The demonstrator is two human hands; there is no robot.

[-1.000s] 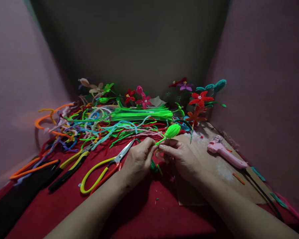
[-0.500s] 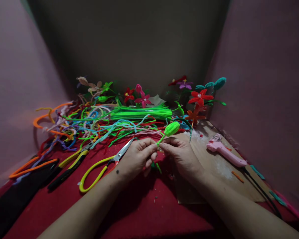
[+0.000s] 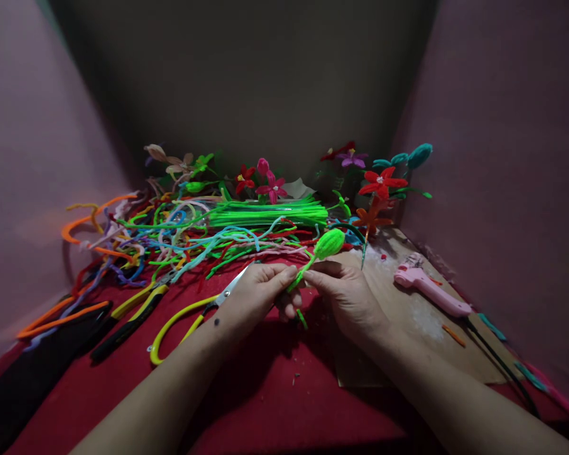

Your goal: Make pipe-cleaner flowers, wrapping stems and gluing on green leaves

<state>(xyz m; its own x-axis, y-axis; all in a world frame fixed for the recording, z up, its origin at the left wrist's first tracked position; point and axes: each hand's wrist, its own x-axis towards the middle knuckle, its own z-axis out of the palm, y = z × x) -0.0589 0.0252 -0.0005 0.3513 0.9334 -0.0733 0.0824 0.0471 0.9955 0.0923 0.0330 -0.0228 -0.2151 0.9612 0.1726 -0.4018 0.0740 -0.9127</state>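
Observation:
A bright green pipe-cleaner flower bud (image 3: 330,244) points up and to the right between my hands, on a thin green stem. My left hand (image 3: 268,292) is closed, its thumb and fingers pinching the lower stem. Higher on the stem, just below the bud, my right hand (image 3: 344,294) pinches it with thumb and forefinger. A short green end shows beneath the left fingers. Yellow-handled scissors (image 3: 184,309) lie beside my left wrist, their blades partly covered by that hand.
Pliers (image 3: 140,316) rest at the left, near a tangle of coloured pipe cleaners (image 3: 171,234). A bundle of green pipe cleaners (image 3: 270,213) lies behind the hands. Finished flowers (image 3: 271,188) stand along the back. On the right, a pink glue gun (image 3: 431,292) lies on cardboard (image 3: 389,328).
The bud has shifted slightly right and up. My left hand has moved a little left and covers more of the scissors, and more stem shows between the hands.

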